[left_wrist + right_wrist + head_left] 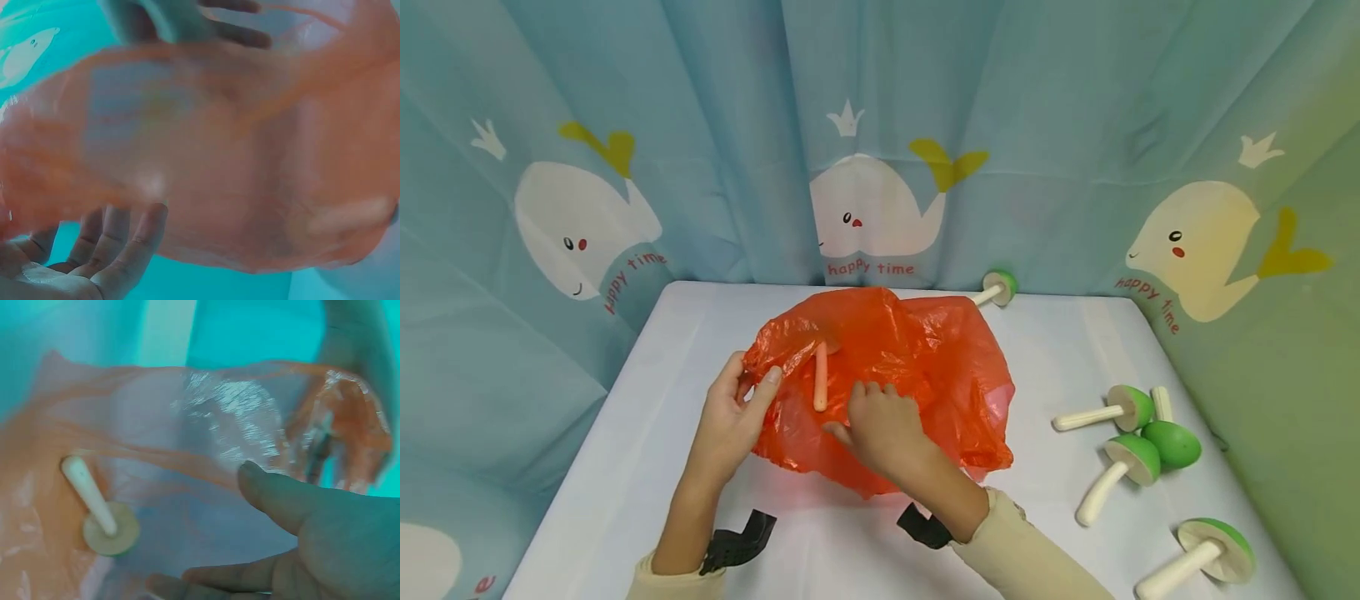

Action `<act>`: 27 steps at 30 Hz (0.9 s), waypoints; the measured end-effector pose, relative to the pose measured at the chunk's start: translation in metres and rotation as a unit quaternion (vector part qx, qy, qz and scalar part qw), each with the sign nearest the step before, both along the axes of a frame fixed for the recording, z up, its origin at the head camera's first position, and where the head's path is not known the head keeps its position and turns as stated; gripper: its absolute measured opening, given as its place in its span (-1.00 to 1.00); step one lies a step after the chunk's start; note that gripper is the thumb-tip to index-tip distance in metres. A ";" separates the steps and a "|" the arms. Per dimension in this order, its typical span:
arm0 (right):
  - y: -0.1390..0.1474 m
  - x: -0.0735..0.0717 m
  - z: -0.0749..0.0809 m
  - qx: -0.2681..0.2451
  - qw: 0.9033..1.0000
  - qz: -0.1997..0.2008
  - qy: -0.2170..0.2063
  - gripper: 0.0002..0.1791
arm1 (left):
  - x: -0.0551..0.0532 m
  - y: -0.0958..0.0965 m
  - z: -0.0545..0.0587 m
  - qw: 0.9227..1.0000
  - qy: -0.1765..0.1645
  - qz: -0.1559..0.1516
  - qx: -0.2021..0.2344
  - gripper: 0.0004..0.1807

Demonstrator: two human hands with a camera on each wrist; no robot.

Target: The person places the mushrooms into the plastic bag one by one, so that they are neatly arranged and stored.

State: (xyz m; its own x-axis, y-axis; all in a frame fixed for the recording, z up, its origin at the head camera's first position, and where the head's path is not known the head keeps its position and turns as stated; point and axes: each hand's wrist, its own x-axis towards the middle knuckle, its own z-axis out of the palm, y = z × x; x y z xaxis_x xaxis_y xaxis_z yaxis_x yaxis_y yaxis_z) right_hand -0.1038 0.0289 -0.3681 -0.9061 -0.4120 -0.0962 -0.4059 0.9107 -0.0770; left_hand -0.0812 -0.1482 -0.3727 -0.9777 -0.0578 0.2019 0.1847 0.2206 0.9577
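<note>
A thin red plastic bag [955, 350] lies spread and crumpled over the middle of the table. My left hand [726, 421] holds its left edge, with the thumb on the near side and the fingers partly hidden behind the film. Over the bag's front part is my right hand [887, 429], its thumb and fingers apart with no object between them, as the right wrist view shows. A toy mushroom [90, 494] with a pale stem lies in the bag, left of the right hand in the head view; its stem [821, 379] looks pinkish through the film.
Several green-capped toy mushrooms [1131, 458] lie at the table's right, one [1213, 550] nearer the front corner. Another mushroom [998, 287] is behind the bag at the back edge. A blue curtain [737, 208] with whale prints surrounds the white table [647, 400].
</note>
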 end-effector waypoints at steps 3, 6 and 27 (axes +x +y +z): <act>0.010 0.006 0.012 -0.058 0.998 0.020 0.035 -0.44 | 0.000 0.000 -0.001 1.000 0.004 -0.005 0.006 -0.64; 0.020 0.011 0.027 -0.120 0.990 0.029 0.064 -0.52 | 0.001 0.000 -0.003 1.000 0.006 -0.011 0.004 -0.64; 0.167 -0.070 0.052 -0.287 0.946 -0.148 0.009 -0.37 | 0.010 -0.006 -0.008 0.999 0.043 0.009 -0.013 -0.69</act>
